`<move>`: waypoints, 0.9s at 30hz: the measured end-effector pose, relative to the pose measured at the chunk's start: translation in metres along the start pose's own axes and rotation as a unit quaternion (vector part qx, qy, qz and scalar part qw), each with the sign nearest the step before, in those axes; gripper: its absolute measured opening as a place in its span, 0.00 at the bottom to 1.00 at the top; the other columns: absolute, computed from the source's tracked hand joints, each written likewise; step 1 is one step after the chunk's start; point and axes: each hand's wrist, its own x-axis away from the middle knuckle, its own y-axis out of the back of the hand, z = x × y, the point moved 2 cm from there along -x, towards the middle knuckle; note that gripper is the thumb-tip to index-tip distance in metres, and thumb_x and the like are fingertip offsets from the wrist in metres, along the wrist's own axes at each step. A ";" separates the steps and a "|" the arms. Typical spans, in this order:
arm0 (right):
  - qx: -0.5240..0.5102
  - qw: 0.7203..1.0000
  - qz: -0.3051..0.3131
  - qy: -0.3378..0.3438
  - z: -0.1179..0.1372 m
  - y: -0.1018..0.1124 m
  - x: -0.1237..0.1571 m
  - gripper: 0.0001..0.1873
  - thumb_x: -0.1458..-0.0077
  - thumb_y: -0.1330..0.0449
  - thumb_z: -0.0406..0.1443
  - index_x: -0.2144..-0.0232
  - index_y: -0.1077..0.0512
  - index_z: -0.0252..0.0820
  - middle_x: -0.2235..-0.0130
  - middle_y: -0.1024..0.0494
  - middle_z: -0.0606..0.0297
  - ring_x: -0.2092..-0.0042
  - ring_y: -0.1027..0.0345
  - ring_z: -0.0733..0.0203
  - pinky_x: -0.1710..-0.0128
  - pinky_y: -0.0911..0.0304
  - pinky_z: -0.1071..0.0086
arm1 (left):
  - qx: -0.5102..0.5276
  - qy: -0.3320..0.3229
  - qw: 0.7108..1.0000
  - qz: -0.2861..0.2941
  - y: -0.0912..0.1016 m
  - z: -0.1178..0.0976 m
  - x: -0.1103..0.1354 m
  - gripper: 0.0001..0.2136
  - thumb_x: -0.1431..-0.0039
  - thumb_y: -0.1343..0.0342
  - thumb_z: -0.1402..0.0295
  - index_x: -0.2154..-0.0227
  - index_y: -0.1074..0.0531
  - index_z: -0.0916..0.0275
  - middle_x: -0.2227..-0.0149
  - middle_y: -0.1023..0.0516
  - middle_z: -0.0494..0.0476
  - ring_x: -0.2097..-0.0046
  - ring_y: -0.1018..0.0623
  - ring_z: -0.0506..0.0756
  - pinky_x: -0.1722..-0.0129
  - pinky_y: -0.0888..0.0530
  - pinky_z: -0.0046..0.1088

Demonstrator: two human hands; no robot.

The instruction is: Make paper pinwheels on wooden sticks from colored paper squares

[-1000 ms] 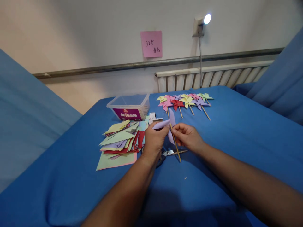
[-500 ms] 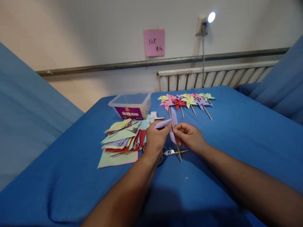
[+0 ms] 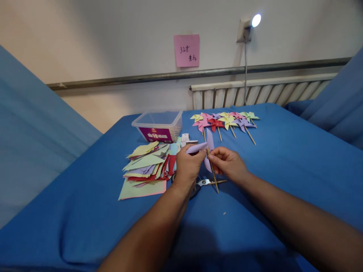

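Observation:
A light purple paper pinwheel (image 3: 210,140) is held up over the middle of the blue-covered table. My left hand (image 3: 187,162) is closed on its paper blades from the left. A thin wooden stick (image 3: 214,177) slants down from the pinwheel's centre toward me. My right hand (image 3: 227,162) is closed on the pinwheel near the stick's upper end, thumb and index finger pinched together. The exact join of stick and paper is partly hidden by my fingers. Below the hands lie scissors (image 3: 204,182) with dark handles, partly covered by my left wrist.
Several finished pinwheels (image 3: 227,121) lie at the back. To the left are stacked coloured paper sheets (image 3: 146,162) and a clear plastic box (image 3: 157,118) with a purple label. A small white box (image 3: 185,138) stands behind my left hand. Along the wall runs a metal pipe (image 3: 147,78).
The whole view has shifted slightly, so everything sits a little further right. Both hands keep their hold on the pinwheel, with hardly any other movement.

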 end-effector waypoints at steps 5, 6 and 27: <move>-0.008 1.000 0.002 0.003 -0.001 0.001 0.000 0.19 0.55 0.35 0.50 0.74 0.33 0.42 0.84 0.32 0.75 0.84 0.42 0.71 0.84 0.49 0.75 | -0.031 -0.020 0.999 -0.007 0.001 -0.003 0.001 0.10 0.60 0.35 0.67 0.71 0.21 0.64 0.72 0.21 0.54 0.70 0.26 0.52 0.69 0.32 0.26; -0.010 1.000 0.003 0.004 -0.001 0.001 -0.001 0.19 0.55 0.34 0.50 0.74 0.33 0.42 0.84 0.32 0.75 0.84 0.42 0.71 0.85 0.50 0.75 | -0.039 -0.026 0.999 -0.006 0.002 -0.003 0.001 0.11 0.60 0.35 0.67 0.70 0.21 0.64 0.71 0.21 0.54 0.69 0.26 0.52 0.69 0.31 0.26; -0.022 1.000 -0.007 0.002 0.000 0.001 0.000 0.20 0.57 0.33 0.50 0.74 0.33 0.42 0.83 0.31 0.75 0.83 0.41 0.70 0.84 0.46 0.75 | -0.057 -0.035 0.998 -0.005 0.002 -0.004 0.002 0.09 0.59 0.36 0.68 0.71 0.21 0.63 0.73 0.22 0.53 0.70 0.26 0.52 0.70 0.32 0.26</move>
